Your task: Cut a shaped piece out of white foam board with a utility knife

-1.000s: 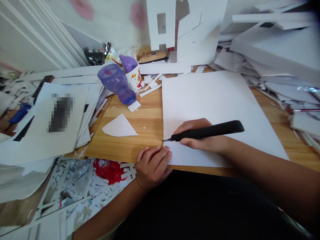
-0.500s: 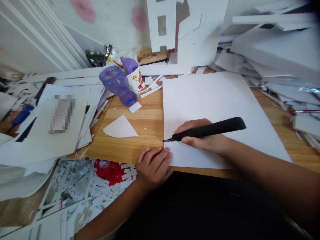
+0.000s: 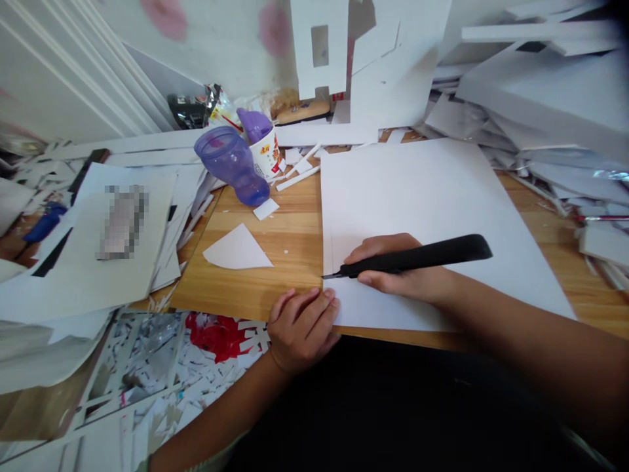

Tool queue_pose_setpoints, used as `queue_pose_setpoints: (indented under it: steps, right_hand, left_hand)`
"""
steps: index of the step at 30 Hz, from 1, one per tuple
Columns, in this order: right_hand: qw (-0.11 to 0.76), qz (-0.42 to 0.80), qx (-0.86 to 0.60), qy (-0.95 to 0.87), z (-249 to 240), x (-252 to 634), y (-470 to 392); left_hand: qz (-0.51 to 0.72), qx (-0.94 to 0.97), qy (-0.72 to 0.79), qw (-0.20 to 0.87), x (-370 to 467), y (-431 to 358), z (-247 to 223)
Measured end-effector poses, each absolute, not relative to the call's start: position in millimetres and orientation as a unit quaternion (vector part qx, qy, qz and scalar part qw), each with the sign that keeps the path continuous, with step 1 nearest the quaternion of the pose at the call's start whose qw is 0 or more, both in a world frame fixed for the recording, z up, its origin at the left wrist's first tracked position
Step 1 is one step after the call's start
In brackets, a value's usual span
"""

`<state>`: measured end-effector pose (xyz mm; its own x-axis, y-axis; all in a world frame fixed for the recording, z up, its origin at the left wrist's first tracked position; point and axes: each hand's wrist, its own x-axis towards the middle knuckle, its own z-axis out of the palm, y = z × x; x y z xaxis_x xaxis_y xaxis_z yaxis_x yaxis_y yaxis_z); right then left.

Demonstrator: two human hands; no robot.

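Observation:
A large white board (image 3: 417, 196) lies flat on the wooden table. My right hand (image 3: 403, 265) rests on it, fingers wrapped round a black utility knife (image 3: 422, 254). The thin blade points left, its tip at the board's left edge near the front corner. Just below the blade, my left hand (image 3: 304, 328) lies at the table's front edge, its fingertips touching the board's corner. The left fingers are stretched out close together and hold nothing. A white wedge-shaped piece (image 3: 238, 248) with a curved edge lies left of the board.
A purple translucent bottle (image 3: 228, 164) leans by a white paper cup (image 3: 268, 152). At left, stacked sheets (image 3: 73, 275) bear a blurred-out item. White offcuts (image 3: 531, 111) pile up at right. Scraps and a red bag (image 3: 216, 335) lie below the table's front left edge.
The knife's back end has swung slightly down and right, while its blade tip stays near the board's left edge. My left hand keeps its place.

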<state>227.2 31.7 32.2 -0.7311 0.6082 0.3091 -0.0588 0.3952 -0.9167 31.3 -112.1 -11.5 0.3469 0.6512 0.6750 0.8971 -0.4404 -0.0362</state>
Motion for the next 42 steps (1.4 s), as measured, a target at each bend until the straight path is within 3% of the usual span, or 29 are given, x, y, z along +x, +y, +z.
queue_pose_setpoints:
  steps: [7,42]
  right_hand:
    - [0.335,0.499,-0.101,-0.793,34.8,227.5,31.1]
    - [0.294,0.500,-0.152,-0.801,34.9,267.7,47.4]
  left_hand:
    - [-0.297,-0.795,-0.489,0.202,30.2,-112.4,-11.7]
    - [-0.306,-0.785,-0.504,0.189,35.4,-110.5,-3.8]
